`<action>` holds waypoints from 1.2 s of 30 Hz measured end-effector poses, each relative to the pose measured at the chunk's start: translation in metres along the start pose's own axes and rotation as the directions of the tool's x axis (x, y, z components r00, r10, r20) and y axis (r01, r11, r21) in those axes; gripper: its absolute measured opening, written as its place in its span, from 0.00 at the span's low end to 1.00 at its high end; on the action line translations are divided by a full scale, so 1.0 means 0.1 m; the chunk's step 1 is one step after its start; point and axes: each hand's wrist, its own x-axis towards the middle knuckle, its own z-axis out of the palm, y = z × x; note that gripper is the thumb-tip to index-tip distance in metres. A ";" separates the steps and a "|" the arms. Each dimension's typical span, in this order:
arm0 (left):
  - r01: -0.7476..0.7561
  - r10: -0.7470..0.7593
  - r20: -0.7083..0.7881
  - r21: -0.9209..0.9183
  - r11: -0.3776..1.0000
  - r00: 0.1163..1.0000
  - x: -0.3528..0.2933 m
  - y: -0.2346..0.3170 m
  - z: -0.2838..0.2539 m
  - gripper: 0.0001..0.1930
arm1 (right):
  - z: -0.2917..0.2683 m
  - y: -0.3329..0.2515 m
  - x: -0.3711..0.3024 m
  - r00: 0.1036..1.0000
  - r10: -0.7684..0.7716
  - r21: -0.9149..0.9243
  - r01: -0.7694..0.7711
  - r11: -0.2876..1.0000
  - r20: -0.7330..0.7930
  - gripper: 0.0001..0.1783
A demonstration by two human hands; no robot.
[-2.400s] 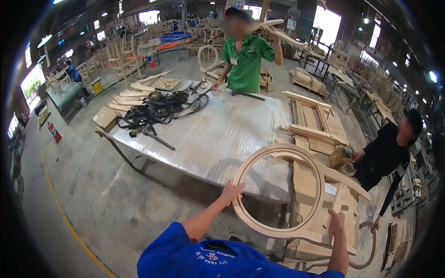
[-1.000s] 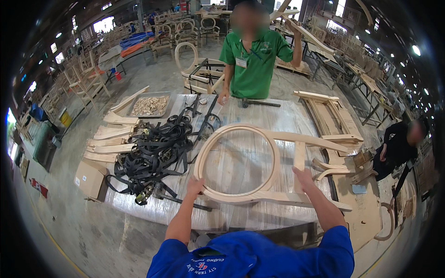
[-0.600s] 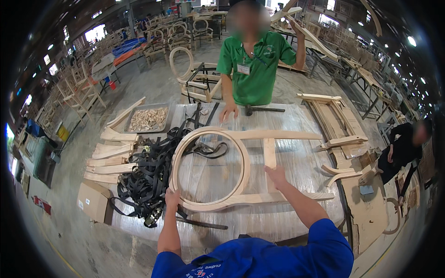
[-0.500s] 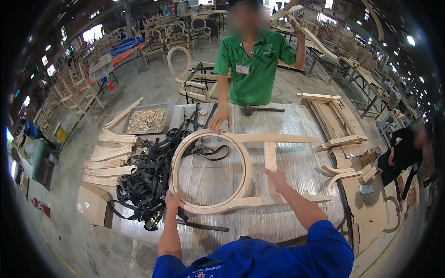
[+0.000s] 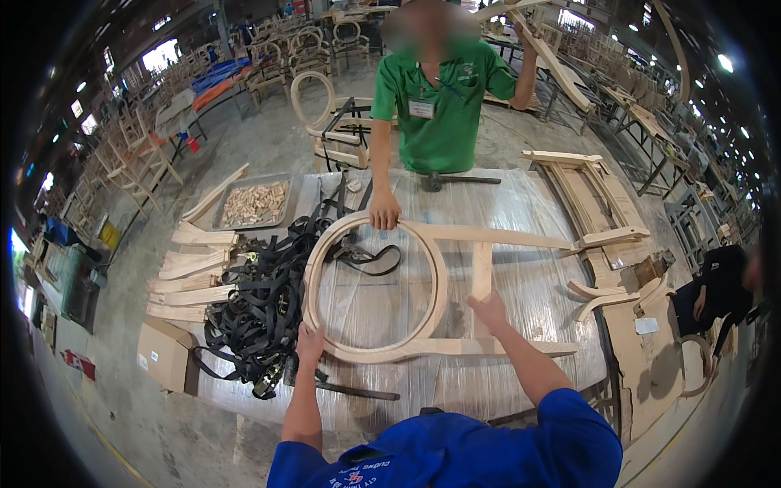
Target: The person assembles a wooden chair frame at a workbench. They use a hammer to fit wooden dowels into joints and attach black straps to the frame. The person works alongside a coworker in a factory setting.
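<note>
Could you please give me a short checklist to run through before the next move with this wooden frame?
1. Left hand gripping the round part of the wooden frame: ok.
2. Right hand on the crosspiece: ok.
3. Co-worker's hand off the frame: not ok; it is on the far side of the ring.
4. Black straps away from the frame: not ok; the ring overlaps them in this view, and a loop shows through its opening.
5. Hammer away from the frame: ok; it lies apart, near the table's far edge.
6. Frame resting flat on the table: cannot tell from this angle.
</note>
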 end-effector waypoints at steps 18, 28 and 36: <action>0.203 -0.179 0.123 -0.228 0.952 0.976 0.30 0.48 0.32 0.32 | 0.19 -0.13 0.47 0.990 -0.079 -0.142 0.063 0.988 -0.113 0.45; 0.144 -0.165 -0.054 -0.277 0.950 0.985 0.42 0.63 0.48 0.22 | -0.26 -0.26 0.02 0.906 -0.406 -0.440 0.318 0.840 -0.121 0.31; 0.171 -0.153 0.076 -0.425 0.889 0.985 0.36 0.77 0.58 0.17 | -1.52 0.43 -0.90 0.920 0.037 0.348 0.110 0.931 -0.389 0.16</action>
